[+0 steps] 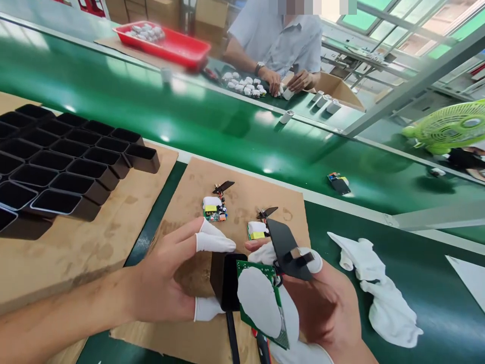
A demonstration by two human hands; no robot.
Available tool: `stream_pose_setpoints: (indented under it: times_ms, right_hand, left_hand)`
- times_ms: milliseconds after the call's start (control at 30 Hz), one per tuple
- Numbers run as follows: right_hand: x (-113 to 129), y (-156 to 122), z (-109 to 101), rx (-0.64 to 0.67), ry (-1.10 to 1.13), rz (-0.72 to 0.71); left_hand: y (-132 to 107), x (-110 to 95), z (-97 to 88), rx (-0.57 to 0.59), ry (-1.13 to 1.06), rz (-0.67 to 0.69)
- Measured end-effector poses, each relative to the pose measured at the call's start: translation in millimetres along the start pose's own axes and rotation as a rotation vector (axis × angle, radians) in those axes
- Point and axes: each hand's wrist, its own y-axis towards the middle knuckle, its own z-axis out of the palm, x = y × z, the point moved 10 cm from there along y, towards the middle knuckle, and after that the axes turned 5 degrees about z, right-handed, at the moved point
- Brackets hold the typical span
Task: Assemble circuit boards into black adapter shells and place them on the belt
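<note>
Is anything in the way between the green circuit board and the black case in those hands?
Nothing visible. The left hand grips the black case, the right hand the green circuit board, and the board's edge sits right against the case. Only the thumb's white finger cot lies across the board's face.

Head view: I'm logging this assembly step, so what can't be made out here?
Green circuit board: face covered by the thumb of the right hand.
Black housing in the left hand: interior hidden behind the board.
Black cable: cut off by bottom edge.
Parts in red tray: too small, blurred.
</note>
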Motion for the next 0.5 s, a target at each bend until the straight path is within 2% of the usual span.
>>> stream_pose_setpoints:
  times_ms: [100, 300, 500]
  right_hand:
    - [-4.8, -6.4, 1.1, 0.016, 0.055, 0.013]
    - [-7.7, -8.1, 2.9, 0.088, -0.058, -0.025]
    - [-5.3, -10.5, -0.5, 0.007, -0.029, -0.075]
  left_hand:
    - [-1.0, -4.0, 2.6, 0.016, 0.009, 0.018]
    - [-4.8, -3.9, 2.6, 0.043, 0.026, 0.017]
    - [-2.6, -4.9, 0.1, 0.036, 0.022, 0.032]
